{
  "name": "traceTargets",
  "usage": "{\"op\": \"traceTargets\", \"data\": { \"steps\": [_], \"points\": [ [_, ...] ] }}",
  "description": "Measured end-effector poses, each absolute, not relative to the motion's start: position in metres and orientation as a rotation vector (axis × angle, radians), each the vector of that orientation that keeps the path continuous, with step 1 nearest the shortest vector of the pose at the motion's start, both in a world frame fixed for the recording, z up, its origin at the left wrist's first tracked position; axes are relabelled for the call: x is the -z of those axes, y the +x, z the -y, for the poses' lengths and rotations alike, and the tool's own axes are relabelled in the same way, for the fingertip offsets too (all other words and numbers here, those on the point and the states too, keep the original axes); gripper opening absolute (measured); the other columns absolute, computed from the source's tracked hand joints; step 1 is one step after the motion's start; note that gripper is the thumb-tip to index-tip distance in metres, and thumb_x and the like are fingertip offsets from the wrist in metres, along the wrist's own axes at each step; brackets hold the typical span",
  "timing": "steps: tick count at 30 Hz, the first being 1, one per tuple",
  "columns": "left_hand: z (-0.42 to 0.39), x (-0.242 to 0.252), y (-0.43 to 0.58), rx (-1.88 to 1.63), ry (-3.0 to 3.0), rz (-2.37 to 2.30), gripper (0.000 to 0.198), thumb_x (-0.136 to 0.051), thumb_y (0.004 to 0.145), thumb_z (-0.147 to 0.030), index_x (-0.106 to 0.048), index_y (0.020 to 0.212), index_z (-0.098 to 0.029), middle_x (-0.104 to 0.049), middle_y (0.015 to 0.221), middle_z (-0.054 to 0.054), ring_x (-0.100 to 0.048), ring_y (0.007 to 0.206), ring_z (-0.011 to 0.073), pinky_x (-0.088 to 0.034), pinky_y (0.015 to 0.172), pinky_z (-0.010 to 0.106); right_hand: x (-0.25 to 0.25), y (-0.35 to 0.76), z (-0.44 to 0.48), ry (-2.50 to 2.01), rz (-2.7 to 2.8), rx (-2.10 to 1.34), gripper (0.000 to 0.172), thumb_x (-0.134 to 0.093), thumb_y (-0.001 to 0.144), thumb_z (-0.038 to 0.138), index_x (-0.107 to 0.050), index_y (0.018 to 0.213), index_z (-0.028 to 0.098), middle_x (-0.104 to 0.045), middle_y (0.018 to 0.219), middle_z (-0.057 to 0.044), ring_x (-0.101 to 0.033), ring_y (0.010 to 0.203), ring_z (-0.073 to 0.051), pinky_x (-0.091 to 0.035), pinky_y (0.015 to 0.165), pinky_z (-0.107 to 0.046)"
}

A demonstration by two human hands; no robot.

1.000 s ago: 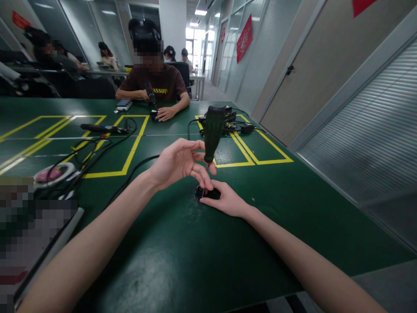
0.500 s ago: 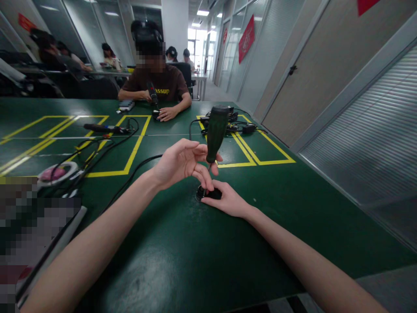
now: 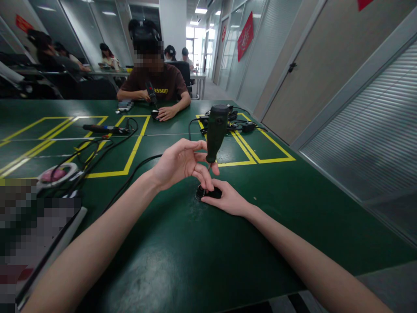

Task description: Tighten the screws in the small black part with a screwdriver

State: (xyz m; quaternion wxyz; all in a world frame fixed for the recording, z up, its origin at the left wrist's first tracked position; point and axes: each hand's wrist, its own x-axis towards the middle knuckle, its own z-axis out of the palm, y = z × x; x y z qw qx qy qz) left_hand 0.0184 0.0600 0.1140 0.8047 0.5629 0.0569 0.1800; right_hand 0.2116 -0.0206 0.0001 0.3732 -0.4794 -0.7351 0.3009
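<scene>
A screwdriver with a dark green handle (image 3: 217, 132) stands nearly upright, its tip pointing down at a small black part (image 3: 213, 192) on the green table. My left hand (image 3: 185, 163) is around the lower handle and shaft, fingers curled, the palm turned partly up. My right hand (image 3: 230, 198) lies on the table and pinches the black part between thumb and forefinger. A round black piece (image 3: 200, 191) is at the left end of that part. My left fingertips partly hide the shaft and its tip.
Across the green table (image 3: 156, 234) a person (image 3: 153, 82) holds a dark tool. Black cables (image 3: 241, 124) lie bundled beyond the screwdriver. Another dark tool (image 3: 104, 128) with a cord and a white roll (image 3: 57, 174) are at the left.
The view has shifted very slightly. Both hands, the screwdriver and the black part keep nearly the same positions.
</scene>
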Motion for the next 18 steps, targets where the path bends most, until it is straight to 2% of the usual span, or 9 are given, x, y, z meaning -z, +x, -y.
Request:
{"op": "traceTargets", "data": {
  "steps": [8, 18],
  "points": [
    [-0.0565, -0.1181, 0.0182, -0.387, 1.234, -0.149, 0.046, -0.053, 0.090, -0.046, -0.064, 0.117, -0.010, -0.073, 0.085, 0.009, -0.074, 0.063, 0.0234, -0.056, 0.063, 0.033, 0.0013, 0.2116, 0.0199, -1.231, 1.893, -0.763, 0.027, -0.076, 0.086, 0.033, -0.071, 0.106, 0.016, -0.076, 0.098, -0.007, -0.071, 0.089, -0.024, -0.054, 0.086, -0.039],
    [-0.0596, -0.1140, 0.0170, -0.378, 1.239, -0.116, 0.050, -0.050, 0.092, -0.048, -0.065, 0.118, -0.008, -0.073, 0.086, 0.010, -0.075, 0.066, 0.0246, -0.055, 0.063, 0.032, 0.0001, 0.2119, 0.0201, -1.245, 1.891, -0.765, 0.028, -0.077, 0.085, 0.032, -0.072, 0.108, 0.017, -0.077, 0.098, -0.007, -0.072, 0.090, -0.023, -0.055, 0.085, -0.037]
  ]
}}
